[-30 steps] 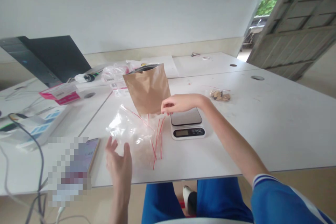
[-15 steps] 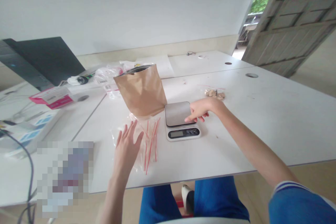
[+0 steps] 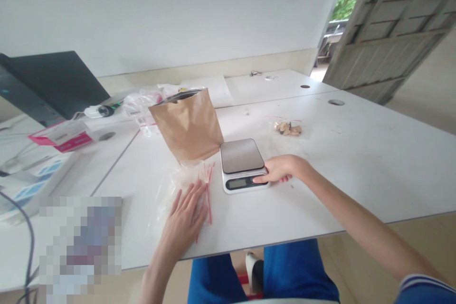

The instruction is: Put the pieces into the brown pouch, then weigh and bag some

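Note:
My left hand (image 3: pixel 183 218) lies with its fingers stretched out on a loose pile of clear zip bags (image 3: pixel 167 194) with red seal strips. To the right stands a white digital kitchen scale (image 3: pixel 228 188) with a bare metal plate. My right hand (image 3: pixel 285 168) is at the scale's front right corner, one digit reaching onto its button panel. The other fingers of that hand bend loosely beside the scale and hold nothing that I can see. A brown paper pouch (image 3: pixel 190 126) stands upright, its top open, behind the bags.
A clear bag with light brown dried pieces (image 3: pixel 288 128) lies behind the scale to the right. At the left are a pink and white box (image 3: pixel 64 137), a power strip (image 3: pixel 42 178), a dark computer case (image 3: pixel 59 85) and crumpled plastic packaging (image 3: pixel 140 104).
My right hand has come down from above the scale's plate to its button panel. My left hand has lowered onto the zip bags and shifted toward the right. The view has turned slightly.

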`<state>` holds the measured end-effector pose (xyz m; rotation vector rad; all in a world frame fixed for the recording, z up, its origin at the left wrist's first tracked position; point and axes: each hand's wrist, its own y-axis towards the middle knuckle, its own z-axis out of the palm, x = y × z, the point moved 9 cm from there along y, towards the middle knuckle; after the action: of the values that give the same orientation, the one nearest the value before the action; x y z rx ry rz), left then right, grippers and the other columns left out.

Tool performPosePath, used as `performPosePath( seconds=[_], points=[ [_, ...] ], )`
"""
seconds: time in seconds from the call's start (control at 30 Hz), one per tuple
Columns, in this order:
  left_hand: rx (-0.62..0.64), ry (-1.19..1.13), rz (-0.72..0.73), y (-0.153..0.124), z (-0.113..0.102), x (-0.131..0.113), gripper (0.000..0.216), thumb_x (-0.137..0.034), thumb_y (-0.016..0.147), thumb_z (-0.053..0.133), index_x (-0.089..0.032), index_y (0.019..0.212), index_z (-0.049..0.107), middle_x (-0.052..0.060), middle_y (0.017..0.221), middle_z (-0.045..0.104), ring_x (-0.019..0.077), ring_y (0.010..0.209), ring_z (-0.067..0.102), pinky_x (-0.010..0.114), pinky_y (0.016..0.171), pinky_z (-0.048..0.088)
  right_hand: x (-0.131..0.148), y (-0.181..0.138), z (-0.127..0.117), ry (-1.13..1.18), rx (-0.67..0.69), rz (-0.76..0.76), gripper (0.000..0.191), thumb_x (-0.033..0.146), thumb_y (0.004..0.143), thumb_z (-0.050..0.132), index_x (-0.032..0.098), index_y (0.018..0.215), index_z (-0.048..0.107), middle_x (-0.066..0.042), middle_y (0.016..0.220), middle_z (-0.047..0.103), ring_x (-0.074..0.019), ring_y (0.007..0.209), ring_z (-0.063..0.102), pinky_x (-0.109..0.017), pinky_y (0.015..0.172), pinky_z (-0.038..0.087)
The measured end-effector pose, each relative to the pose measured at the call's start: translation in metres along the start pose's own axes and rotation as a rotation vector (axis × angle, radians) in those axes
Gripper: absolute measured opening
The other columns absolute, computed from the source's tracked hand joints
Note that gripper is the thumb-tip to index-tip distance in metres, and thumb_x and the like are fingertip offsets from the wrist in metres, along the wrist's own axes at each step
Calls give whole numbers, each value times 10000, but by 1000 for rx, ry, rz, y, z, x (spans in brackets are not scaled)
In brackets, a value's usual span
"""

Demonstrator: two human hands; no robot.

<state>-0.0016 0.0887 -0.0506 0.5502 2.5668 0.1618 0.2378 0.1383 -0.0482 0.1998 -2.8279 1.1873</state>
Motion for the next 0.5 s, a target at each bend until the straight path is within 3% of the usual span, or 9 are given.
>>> performPosePath(
  seconds=[0.3, 0.5],
  points=[
    [-6, 109, -22, -2, 0, -1, 461, -295, 872, 431, -263, 1332, 431, 51, 1412, 427, 211, 1324, 353, 456, 1106, 245, -6, 4, 4, 108, 31, 73, 567, 685, 689, 512, 133, 819, 540, -32, 635, 526, -139, 510, 486, -277, 477, 388],
    [55, 152, -33, -3, 2, -1, 459, -329, 905, 358, -254, 1357, 383, 35, 1439, 388, 189, 1351, 301, 446, 1115, 237, -17, 17, 8, 186, 210, 212, 593, 680, 631, 595, 134, 855, 528, -25, 656, 517, -158, 557, 517, -304, 511, 441]
  ],
)
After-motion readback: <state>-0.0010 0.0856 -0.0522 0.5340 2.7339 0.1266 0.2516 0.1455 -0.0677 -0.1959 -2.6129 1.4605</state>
